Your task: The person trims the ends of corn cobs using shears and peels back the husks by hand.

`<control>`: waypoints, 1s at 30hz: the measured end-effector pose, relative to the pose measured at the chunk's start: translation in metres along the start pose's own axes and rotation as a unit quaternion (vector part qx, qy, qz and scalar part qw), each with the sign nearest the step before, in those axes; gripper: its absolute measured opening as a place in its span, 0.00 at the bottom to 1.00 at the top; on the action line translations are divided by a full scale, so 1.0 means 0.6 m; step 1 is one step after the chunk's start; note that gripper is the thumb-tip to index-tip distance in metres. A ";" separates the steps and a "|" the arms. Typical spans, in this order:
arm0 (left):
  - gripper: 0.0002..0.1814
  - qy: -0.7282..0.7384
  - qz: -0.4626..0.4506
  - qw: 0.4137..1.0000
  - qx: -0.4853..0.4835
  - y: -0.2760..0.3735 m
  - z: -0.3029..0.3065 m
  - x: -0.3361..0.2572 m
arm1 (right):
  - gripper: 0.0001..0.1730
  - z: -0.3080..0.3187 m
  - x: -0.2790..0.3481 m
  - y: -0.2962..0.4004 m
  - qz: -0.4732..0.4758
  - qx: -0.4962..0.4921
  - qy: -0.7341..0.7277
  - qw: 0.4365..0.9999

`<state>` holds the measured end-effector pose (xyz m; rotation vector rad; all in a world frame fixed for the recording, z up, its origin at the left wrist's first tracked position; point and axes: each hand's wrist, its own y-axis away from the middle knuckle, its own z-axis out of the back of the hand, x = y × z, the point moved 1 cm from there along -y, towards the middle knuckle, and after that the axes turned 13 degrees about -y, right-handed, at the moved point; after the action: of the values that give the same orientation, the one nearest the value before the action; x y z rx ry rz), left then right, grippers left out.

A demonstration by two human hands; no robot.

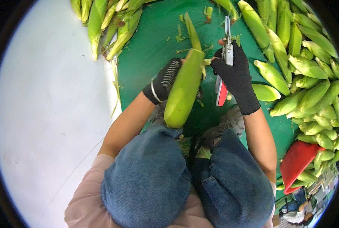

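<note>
My left hand (169, 77), in a black glove with grip dots and a pale band at the wrist, holds a green ear of corn in its husk (183, 88). The ear's stem end points away from me, and the ear hides some of the fingers. To the right, my right hand (235, 68), also in a black glove, grips a pair of pruning shears (229, 54) with red on the handle. Their metal end points away from me; whether the blades are apart I cannot tell. A husk piece (207, 61) lies between the ear and my right hand.
Husked ears (309, 68) are piled at the right on the green surface (146, 37), near a red plastic container (297, 162). More corn or husks (124, 31) lie at the upper left, by a pale wall or panel (52, 85). Another person (294, 213) is at the lower right.
</note>
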<state>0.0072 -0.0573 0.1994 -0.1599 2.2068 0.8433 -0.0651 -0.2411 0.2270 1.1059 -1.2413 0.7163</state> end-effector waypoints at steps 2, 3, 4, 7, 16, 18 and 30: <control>0.23 -0.022 -0.062 0.997 -0.041 -0.020 -0.002 -0.013 | 0.30 0.001 -0.031 0.021 -0.033 0.018 -0.089 0.995; 0.20 -0.056 -0.164 0.981 -0.091 -0.038 0.000 -0.009 | 0.31 -0.004 -0.039 0.033 -0.050 0.028 -0.132 0.990; 0.17 0.042 -0.124 0.987 -0.097 -0.049 -0.008 -0.019 | 0.32 -0.016 -0.029 0.049 -0.045 0.056 -0.122 0.990; 0.15 -0.243 -0.128 0.952 -0.135 -0.110 -0.010 -0.008 | 0.35 0.003 -0.025 0.077 -0.109 0.083 -0.157 0.978; 0.30 -0.855 -0.150 0.435 -0.239 -0.409 0.078 -0.067 | 0.33 0.408 -0.007 0.205 0.007 -0.329 -0.426 0.842; 0.33 -0.889 -0.055 0.427 -0.156 -0.446 0.060 -0.056 | 0.33 0.585 0.081 0.232 0.161 -0.396 -0.385 0.818; 0.10 -0.820 -0.345 0.433 -0.146 -0.075 0.173 0.149 | 0.19 0.440 0.038 0.257 0.080 -0.299 -0.511 0.802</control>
<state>0.0235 -0.0157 0.0622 -0.2208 -0.0113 0.3830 -0.2962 -0.4365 0.2772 0.8229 -2.2917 -0.2806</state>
